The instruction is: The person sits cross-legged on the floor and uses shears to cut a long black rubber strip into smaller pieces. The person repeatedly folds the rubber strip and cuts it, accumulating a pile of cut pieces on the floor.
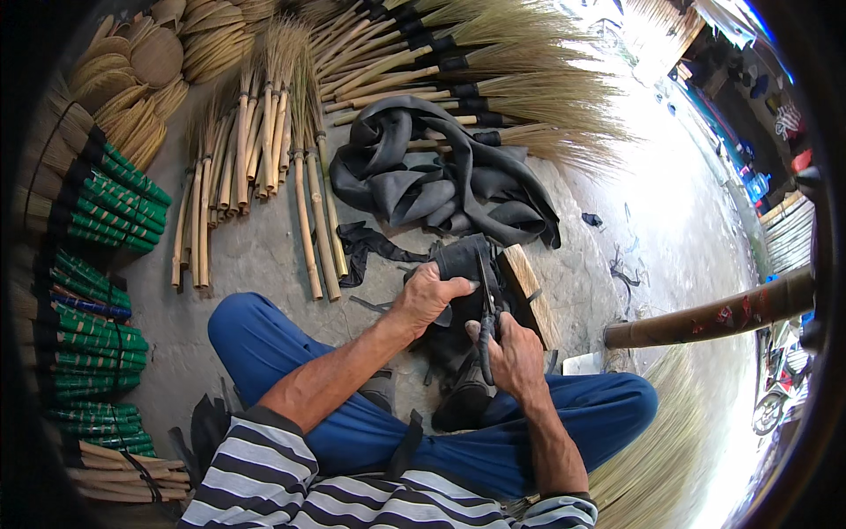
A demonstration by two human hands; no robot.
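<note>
My left hand [426, 298] pinches a black rubber piece [460, 256] in front of my crossed legs, its thumb stretched along the top. My right hand [518, 354] is closed round the dark handles of a pair of scissors [485, 295]. The scissor blades point away from me and lie against the right part of the rubber; whether they are parted is hard to tell. Close to the right of the rubber lies a wooden block [530, 298]. More dark material sits beneath my hands, partly hidden by them.
A heap of black rubber strips [414, 181] lies just beyond. Grass brooms with bamboo handles [251, 145] lie further off, several with black bindings. Green-handled broom bundles [101, 348] are stacked at the left, woven fans [157, 57] behind them. A thick bamboo pole [714, 309] juts in from the right.
</note>
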